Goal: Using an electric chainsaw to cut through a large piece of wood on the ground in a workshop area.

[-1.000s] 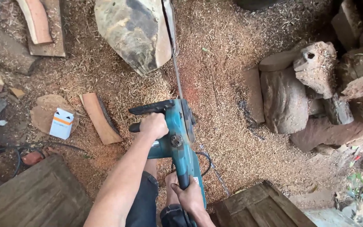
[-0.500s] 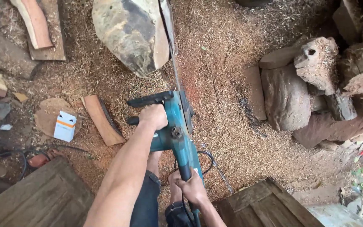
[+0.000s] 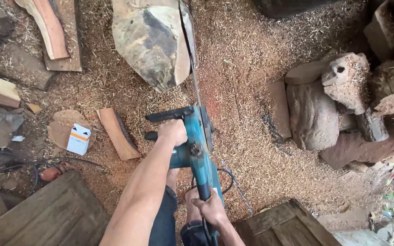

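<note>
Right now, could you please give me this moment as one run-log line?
left hand: grips front handle | right hand: grips rear handle | teal chainsaw: bar in log | floor: sawdust

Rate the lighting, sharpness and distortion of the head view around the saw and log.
Head view: soft, even daylight, no glare; the chainsaw, both hands and the log are sharp; the top right woodpile sinks into shadow; wide-angle stretch at the edges.

One package only: a small white cardboard box with an orange stripe and a pale blue lower face (image 3: 78, 139), lying tilted on a flat round wood slice (image 3: 62, 130) amid the sawdust-covered ground (image 3: 251, 136), left of a reddish curved bark slab (image 3: 118, 133). No signs or screens in view.
</note>
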